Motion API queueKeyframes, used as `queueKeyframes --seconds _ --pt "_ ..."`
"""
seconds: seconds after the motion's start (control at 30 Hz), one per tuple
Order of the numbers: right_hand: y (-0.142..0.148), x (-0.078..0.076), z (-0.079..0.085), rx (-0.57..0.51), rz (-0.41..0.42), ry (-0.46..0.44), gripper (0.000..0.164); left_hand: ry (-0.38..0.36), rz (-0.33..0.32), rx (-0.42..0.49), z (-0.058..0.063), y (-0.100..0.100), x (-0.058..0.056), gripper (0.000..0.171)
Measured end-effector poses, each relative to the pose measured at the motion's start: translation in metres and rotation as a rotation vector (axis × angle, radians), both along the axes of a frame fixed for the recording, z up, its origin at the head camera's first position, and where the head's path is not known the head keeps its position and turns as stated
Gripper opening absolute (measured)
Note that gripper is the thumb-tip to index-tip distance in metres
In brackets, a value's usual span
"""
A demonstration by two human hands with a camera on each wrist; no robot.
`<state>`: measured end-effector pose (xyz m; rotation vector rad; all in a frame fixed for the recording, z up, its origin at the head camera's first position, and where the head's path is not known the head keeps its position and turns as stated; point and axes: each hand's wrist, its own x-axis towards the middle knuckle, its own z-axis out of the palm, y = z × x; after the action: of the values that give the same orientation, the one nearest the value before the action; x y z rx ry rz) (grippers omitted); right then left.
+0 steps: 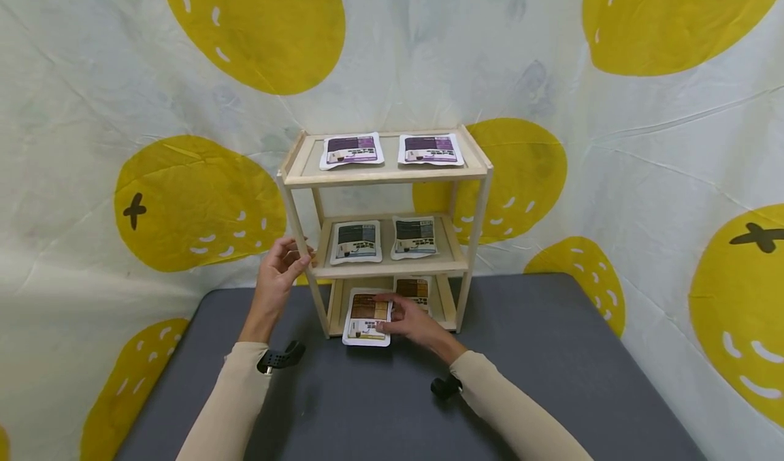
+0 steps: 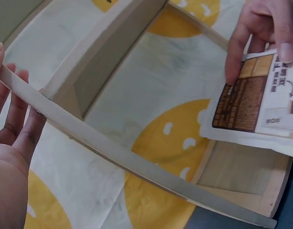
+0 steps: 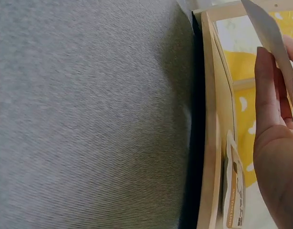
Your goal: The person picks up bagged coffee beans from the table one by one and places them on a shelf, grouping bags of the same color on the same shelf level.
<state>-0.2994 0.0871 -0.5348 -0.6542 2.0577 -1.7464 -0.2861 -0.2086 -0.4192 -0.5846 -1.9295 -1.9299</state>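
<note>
A three-tier wooden shelf rack (image 1: 392, 269) stands at the back of the table. My left hand (image 1: 278, 270) holds its left front post (image 2: 113, 149), thumb on one side and fingers behind. My right hand (image 1: 416, 321) pinches the right edge of a brown-and-white flat pouch (image 1: 366, 311), thumb on the printed face and fingers beneath. That pouch is tilted at the front of the bottom tier, its near edge jutting out past the rack. Another brown pouch (image 1: 414, 285) lies on the bottom tier at the right, partly hidden by the right hand.
Two dark green pouches, left (image 1: 356, 242) and right (image 1: 414, 236), lie on the middle tier. The top tier bears two purple pouches, left (image 1: 352, 150) and right (image 1: 431, 150). A dark grey table (image 1: 527, 379) extends in front, with a fruit-patterned cloth (image 1: 392, 52) hanging behind.
</note>
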Motion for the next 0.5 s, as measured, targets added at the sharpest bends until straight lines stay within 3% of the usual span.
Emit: queueKeyframes --seconds 0.5 --pt "-0.003 -0.02 -0.001 0.091 -0.078 0.128 0.063 -0.008 0.037 -0.041 0.001 0.001 0.001 0.04"
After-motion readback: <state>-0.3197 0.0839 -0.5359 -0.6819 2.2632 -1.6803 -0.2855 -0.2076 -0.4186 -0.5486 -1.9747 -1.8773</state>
